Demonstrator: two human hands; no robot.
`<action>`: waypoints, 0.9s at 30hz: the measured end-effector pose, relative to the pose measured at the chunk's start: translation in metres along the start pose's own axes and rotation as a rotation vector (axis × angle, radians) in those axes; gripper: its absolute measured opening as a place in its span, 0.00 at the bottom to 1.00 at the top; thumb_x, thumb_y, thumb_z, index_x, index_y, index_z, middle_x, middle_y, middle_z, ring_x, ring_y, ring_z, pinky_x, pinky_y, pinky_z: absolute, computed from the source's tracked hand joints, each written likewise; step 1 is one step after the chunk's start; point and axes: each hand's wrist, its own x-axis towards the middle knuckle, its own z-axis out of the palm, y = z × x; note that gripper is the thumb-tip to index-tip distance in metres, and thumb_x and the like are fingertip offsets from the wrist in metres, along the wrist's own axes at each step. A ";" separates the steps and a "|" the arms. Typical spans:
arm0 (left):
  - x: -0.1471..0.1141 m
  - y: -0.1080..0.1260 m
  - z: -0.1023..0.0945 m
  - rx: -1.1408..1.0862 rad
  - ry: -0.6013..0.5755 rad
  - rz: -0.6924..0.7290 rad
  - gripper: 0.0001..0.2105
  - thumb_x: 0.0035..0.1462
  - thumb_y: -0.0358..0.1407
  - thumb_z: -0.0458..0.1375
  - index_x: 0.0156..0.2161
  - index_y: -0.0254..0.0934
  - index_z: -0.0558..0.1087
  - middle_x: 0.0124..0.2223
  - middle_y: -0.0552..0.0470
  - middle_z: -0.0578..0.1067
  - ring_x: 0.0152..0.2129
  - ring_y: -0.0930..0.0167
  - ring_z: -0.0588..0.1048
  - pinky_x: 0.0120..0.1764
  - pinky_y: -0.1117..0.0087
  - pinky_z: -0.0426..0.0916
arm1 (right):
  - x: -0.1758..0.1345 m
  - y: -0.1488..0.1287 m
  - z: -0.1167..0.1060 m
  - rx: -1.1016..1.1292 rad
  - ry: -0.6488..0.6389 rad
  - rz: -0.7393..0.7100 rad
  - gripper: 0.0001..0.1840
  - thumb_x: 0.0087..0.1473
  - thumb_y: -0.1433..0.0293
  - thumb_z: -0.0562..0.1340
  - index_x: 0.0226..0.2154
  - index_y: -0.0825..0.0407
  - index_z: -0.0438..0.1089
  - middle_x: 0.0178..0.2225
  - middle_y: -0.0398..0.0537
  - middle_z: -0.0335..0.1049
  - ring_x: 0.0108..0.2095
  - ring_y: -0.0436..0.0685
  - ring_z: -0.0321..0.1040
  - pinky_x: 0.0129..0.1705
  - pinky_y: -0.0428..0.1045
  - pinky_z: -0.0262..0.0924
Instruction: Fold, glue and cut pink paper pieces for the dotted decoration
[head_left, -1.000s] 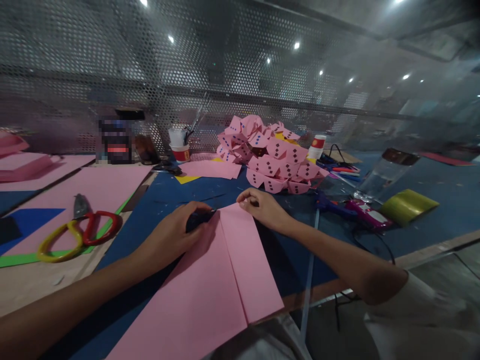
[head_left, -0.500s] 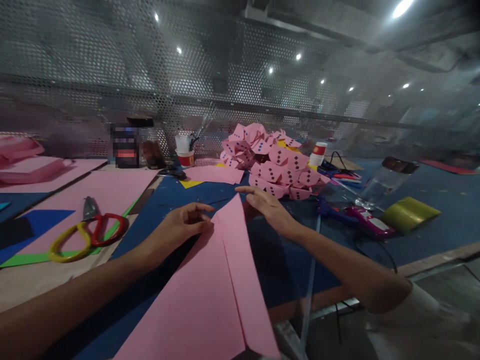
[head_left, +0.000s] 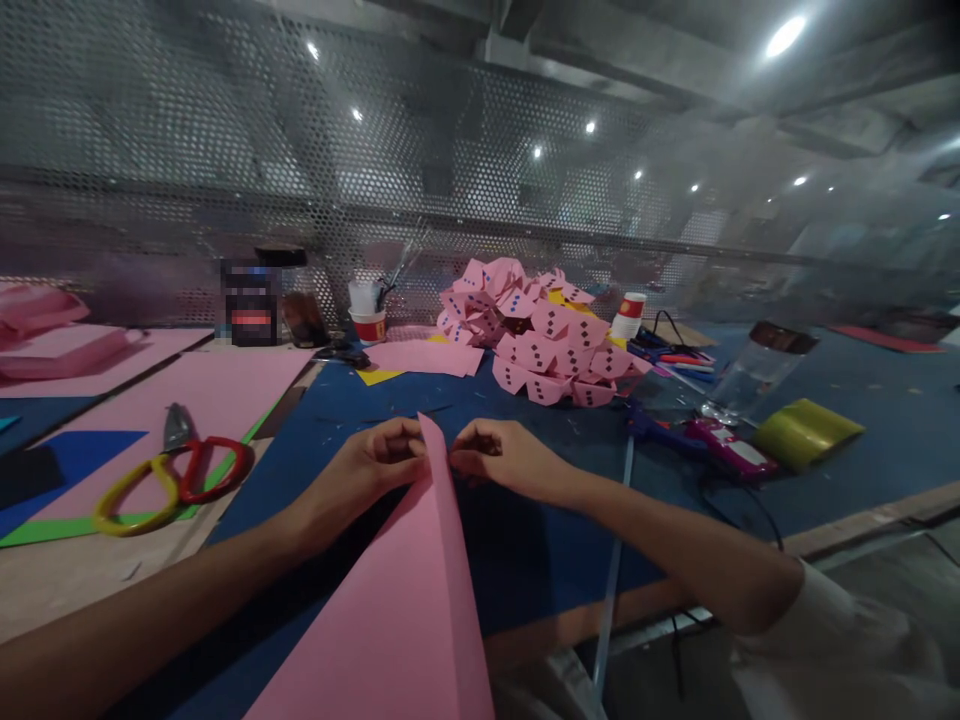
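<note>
A long pink paper sheet (head_left: 397, 610) runs from the bottom of the head view up to my hands, with a fold along its right side. My left hand (head_left: 386, 460) pinches its far end from the left, thumb on the near face. On the other side, my right hand (head_left: 499, 455) has its fingers curled in at the folded edge, thumb and fingertips together against the paper. Beyond my hands lies a heap of pink folded paper pieces (head_left: 547, 345) with black and blue diamond marks.
Scissors (head_left: 180, 470) with red and yellow handles lie on pink paper at the left. On the right are a glue gun (head_left: 720, 440), a clear jar (head_left: 757, 370) and a yellow tape roll (head_left: 806, 432). Paper cups (head_left: 367, 325) stand at the back, before a perforated metal screen (head_left: 420, 180).
My right hand has gone from stretched fingers to curled ones at the fold. The paper's right flap has turned up and narrowed, and its far tip has shifted left.
</note>
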 end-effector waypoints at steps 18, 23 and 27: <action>-0.006 0.014 0.001 -0.139 -0.043 -0.149 0.25 0.57 0.58 0.62 0.40 0.35 0.81 0.36 0.44 0.83 0.28 0.62 0.79 0.29 0.66 0.71 | 0.001 0.002 -0.001 -0.002 -0.005 0.054 0.04 0.55 0.71 0.65 0.33 0.52 0.68 0.25 0.39 0.71 0.26 0.49 0.70 0.27 0.43 0.60; -0.003 0.006 0.000 0.016 0.005 -0.163 0.16 0.48 0.45 0.74 0.37 0.37 0.80 0.32 0.51 0.81 0.26 0.69 0.77 0.30 0.72 0.69 | 0.002 0.003 -0.002 0.005 0.004 0.040 0.05 0.57 0.68 0.64 0.33 0.52 0.68 0.25 0.39 0.70 0.25 0.48 0.70 0.28 0.44 0.61; -0.001 0.000 -0.001 0.016 -0.024 -0.116 0.15 0.51 0.45 0.73 0.38 0.38 0.80 0.33 0.52 0.81 0.28 0.71 0.76 0.33 0.73 0.69 | 0.003 0.005 -0.002 0.032 0.008 0.024 0.03 0.57 0.69 0.63 0.35 0.52 0.68 0.25 0.38 0.69 0.24 0.48 0.69 0.27 0.44 0.62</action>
